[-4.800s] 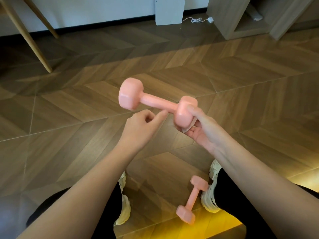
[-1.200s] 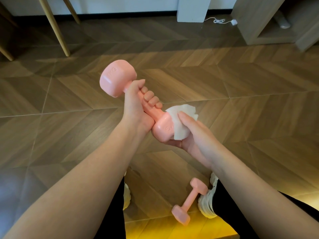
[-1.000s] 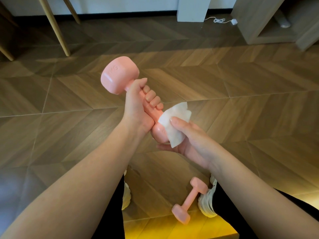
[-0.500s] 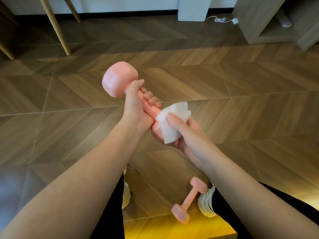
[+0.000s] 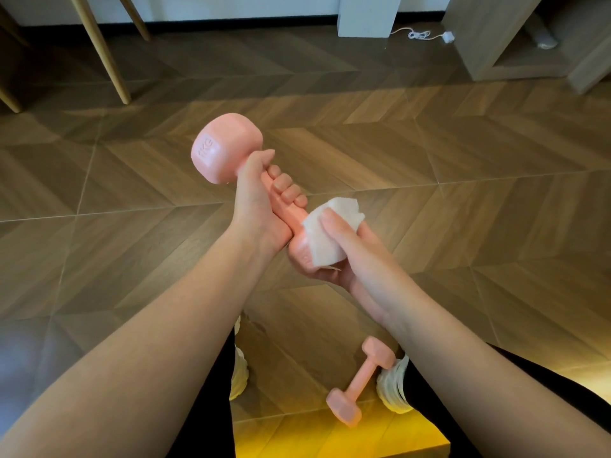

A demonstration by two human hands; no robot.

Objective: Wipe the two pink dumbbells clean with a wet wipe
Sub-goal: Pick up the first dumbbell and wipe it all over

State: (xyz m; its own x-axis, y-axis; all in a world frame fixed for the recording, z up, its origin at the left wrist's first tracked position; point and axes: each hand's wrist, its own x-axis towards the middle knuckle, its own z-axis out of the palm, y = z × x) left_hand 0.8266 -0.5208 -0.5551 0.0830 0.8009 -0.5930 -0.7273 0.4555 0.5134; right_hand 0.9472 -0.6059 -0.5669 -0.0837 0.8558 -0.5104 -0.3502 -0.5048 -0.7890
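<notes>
Two pink dumbbells on show, one up in the air and one down on the floor. The first dumbbell [image 5: 226, 150] is held out in front of the person. It's tilted, with its far head up and to the left and its near head lower and to the right. You can read "1KG" embossed on the far head's end face.

The left hand [image 5: 256, 206] has it by the handle. That grip is fully closed, fingers curled right round the bar with the fingertips showing on top, thumb lying up against the far head.

The right hand [image 5: 347, 259] is cupped round the near head, with a white wet wipe [image 5: 325, 241] sandwiched between hand and dumbbell. That grip is curled too. The thumb presses the wipe down on top of the head, and the palm and other fingers sit underneath, mostly hidden. The wipe is bunched up and covers most of that head, so only a bit of pink peeks out on the left side.

The second dumbbell [image 5: 362, 380] lies at an angle on the wooden floor [image 5: 463, 200] between the person's feet. Its upper head is just beside the right shoe [image 5: 393, 385], but I can't tell whether they touch. The left shoe [image 5: 238, 368] is mostly hidden behind the left forearm.

Further back there are pale wooden legs [image 5: 102, 51] at top left, a white box [image 5: 367, 14] against the wall, a white cable [image 5: 420, 35] next to it, and a wooden cabinet [image 5: 479, 44] at top right.
</notes>
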